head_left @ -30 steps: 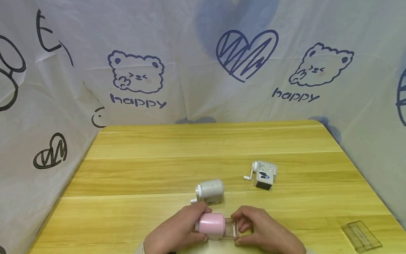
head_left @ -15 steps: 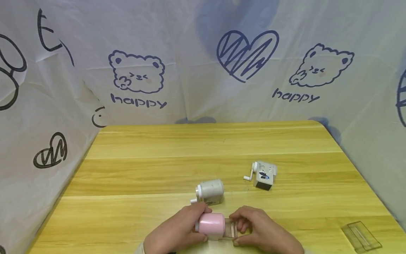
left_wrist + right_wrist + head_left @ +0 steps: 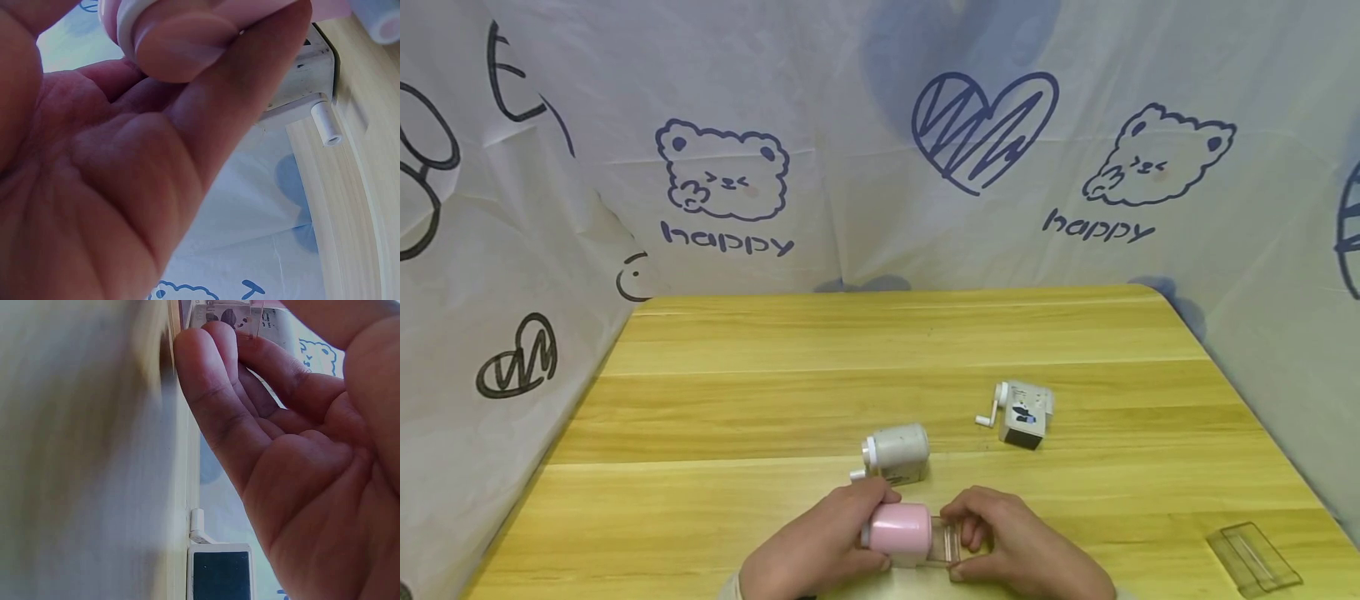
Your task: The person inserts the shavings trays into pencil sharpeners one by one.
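Near the table's front edge, my left hand (image 3: 820, 537) grips a pink pencil sharpener (image 3: 900, 529) between thumb and fingers. A see-through shavings drawer (image 3: 945, 542) sticks partway out of its right side. My right hand (image 3: 1022, 542) pinches the drawer's outer end with thumb and forefinger, the other fingers curled in. In the left wrist view the sharpener's round pink end (image 3: 187, 47) shows against the fingers. The right wrist view catches only a clear corner of the drawer (image 3: 255, 319) past the fingers. The sharpener's underside is hidden.
Just behind my left hand lies a grey crank pencil sharpener (image 3: 901, 450). Another white one (image 3: 1027, 412), with its crank to the left, is farther back at right. A loose clear drawer (image 3: 1257, 558) lies at the right edge of the wooden table (image 3: 737, 392).
My right hand has shifted slightly left with the drawer, so a little less of it sticks out of the pink sharpener. The left hand and the other things stay put.
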A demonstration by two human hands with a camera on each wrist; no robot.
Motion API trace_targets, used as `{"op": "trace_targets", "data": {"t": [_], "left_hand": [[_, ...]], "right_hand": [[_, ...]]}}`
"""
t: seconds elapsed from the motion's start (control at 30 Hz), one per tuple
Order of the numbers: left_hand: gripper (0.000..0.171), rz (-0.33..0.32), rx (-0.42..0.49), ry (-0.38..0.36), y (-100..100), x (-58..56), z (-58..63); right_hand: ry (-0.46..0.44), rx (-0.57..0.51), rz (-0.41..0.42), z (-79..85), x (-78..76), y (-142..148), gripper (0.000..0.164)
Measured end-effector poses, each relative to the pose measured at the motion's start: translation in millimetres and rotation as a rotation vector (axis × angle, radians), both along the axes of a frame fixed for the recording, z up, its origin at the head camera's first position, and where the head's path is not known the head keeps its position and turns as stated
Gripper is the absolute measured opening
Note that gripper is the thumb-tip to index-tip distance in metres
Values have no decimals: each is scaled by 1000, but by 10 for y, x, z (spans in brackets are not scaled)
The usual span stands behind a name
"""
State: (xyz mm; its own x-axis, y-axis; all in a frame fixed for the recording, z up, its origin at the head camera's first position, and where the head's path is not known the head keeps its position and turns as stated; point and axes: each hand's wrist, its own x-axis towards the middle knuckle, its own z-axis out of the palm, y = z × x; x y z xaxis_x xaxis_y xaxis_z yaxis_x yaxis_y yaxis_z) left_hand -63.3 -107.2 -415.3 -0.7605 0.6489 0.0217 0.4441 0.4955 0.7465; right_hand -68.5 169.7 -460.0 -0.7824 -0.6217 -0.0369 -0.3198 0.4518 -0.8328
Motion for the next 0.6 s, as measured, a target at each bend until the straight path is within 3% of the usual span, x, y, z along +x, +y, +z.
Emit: {"op": "trace_targets", "data": {"t": [0.6], "left_hand": [[41, -4, 6, 10, -2, 11, 2]], "right_hand": [[19, -11, 0, -3, 18, -37, 44]]}}
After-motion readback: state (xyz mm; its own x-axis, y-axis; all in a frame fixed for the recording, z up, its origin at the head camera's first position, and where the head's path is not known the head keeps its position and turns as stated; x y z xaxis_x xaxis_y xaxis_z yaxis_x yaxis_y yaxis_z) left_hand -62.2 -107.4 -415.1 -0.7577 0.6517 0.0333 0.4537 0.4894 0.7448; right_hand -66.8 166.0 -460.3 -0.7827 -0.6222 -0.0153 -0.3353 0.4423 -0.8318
